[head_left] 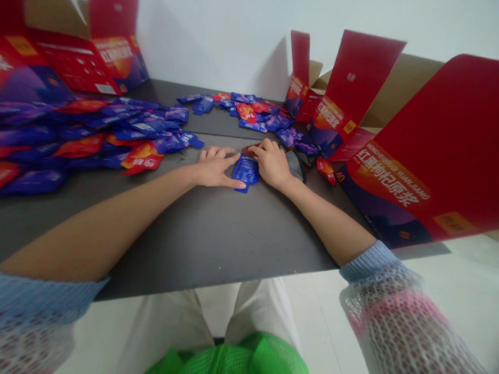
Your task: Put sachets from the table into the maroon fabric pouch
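Observation:
A blue pouch (246,170) with pale printing lies flat on the dark table between my hands. My left hand (215,167) is open, its fingers spread on the table at the pouch's left side and its thumb on the pouch's lower end. My right hand (272,162) is closed, its fingers bent over a small brown-red piece (250,151) at the pouch's upper end. What this piece is I cannot make out. Crumpled dark grey cloth-like material (297,165) lies beside my right hand, partly hidden by it.
A heap of blue and red pouches (89,130) covers the table's left. More pouches (249,110) lie in an arc behind my hands. Open red cartons (393,182) stand along the right, and more red cartons (70,62) stand at the back left, against the wall.

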Motion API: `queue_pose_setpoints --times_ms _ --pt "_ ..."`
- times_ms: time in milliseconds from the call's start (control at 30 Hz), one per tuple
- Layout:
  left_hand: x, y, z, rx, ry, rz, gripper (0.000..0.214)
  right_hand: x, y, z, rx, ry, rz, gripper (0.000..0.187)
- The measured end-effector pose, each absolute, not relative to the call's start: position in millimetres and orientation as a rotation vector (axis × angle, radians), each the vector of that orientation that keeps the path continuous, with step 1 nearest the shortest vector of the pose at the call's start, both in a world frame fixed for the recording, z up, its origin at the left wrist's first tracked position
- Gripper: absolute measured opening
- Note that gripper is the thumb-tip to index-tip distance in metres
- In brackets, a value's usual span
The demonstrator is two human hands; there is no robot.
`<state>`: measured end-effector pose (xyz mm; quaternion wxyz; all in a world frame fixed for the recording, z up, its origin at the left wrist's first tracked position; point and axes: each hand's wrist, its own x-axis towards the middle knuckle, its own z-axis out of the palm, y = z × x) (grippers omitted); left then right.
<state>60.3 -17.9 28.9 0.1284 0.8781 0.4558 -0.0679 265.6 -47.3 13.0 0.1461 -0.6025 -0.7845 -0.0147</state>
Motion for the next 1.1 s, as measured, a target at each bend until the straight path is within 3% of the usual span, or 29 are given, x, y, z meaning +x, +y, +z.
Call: queue_pose_setpoints --times_ms 400,667,833,1100 --pt "58 -20 30 2.589 1.320 -0.192 0.113 256 -60 34 -1.471 -2.620 -0.186 0.039" --pt "55 -17 28 2.648 1.280 -0.197 0.114 264 -80 66 -1.132 -2.891 0.135 0.036" --pt "54 -18 29 2.654 1.264 -0.203 0.118 285 -80 71 -1.190 -2.855 0.384 0.037" --pt "55 -18 28 2.634 1.280 -0.219 0.117 302 -65 51 -1.392 -2.661 0.195 0.036"
